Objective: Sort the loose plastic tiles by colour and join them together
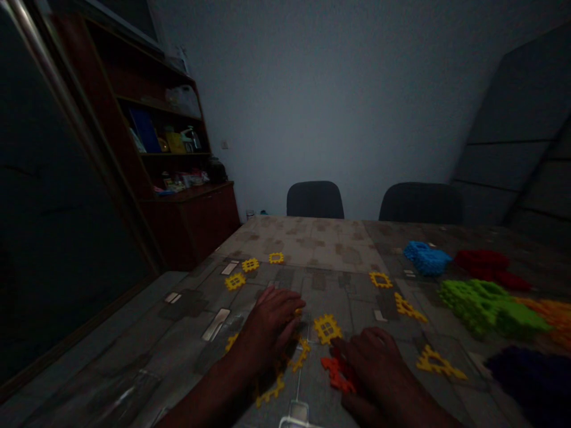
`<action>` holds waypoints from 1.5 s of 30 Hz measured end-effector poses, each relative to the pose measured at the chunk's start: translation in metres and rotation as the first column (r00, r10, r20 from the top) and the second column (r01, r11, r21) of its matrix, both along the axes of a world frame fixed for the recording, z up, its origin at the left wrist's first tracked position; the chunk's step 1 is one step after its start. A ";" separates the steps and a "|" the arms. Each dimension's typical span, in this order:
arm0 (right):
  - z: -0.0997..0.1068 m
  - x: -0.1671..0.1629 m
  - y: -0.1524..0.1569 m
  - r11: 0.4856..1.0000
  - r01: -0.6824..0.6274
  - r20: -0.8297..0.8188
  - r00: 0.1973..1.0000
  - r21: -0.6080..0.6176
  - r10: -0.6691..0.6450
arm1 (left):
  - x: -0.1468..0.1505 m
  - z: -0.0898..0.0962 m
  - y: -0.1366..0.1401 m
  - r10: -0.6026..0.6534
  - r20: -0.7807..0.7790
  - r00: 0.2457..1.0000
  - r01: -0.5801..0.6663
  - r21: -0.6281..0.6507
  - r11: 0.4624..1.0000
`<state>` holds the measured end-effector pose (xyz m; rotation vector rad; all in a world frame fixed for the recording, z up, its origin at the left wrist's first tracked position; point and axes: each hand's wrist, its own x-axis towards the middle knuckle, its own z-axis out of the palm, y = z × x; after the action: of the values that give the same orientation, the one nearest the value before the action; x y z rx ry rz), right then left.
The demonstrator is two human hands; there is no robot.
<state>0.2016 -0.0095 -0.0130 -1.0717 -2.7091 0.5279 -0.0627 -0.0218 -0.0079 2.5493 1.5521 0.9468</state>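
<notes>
My left hand [274, 318] is closed, with a bit of a yellow toothed building piece [298, 311] showing at its fingertips. Beneath that hand lie other yellow pieces [302, 355], partly covered by my wrist. My right hand [377, 359] curls over a red-orange toothed piece [338, 375], whose right side is hidden under the palm. Just ahead of the right fingertips is a flat yellow square piece [327, 329] with a window-like cross in its middle.
Yellow squares [235, 281] and yellow triangles [439, 364] lie scattered around. On the right are piles of blue [427, 258], red [484, 264], green [491, 306], orange [551, 315] and dark purple [530, 377] pieces. Two chairs [314, 200] stand behind the patterned tablecloth [312, 244].
</notes>
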 end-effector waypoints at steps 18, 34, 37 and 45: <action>0.004 0.010 0.020 0.995 -0.050 0.082 0.996 0.088 0.043 | 0.003 0.004 -0.002 -0.041 0.023 0.999 0.040 0.041 0.998; -0.012 0.011 0.018 0.980 -0.195 -0.094 0.977 -0.047 0.190 | 0.002 -0.001 -0.001 -0.054 -0.007 0.999 0.054 0.005 0.999; -0.020 0.008 0.017 0.983 -0.173 -0.095 0.981 -0.058 0.167 | 0.002 -0.002 -0.001 -0.045 -0.007 0.999 0.045 0.019 0.999; -0.013 0.004 0.015 0.990 -0.127 -0.052 0.991 -0.062 0.124 | 0.000 -0.004 0.001 -0.038 -0.014 0.999 0.038 0.012 0.999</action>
<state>0.2059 0.0058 -0.0256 -0.8952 -2.7475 0.6572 -0.0622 -0.0209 -0.0117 2.5890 1.4999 0.9401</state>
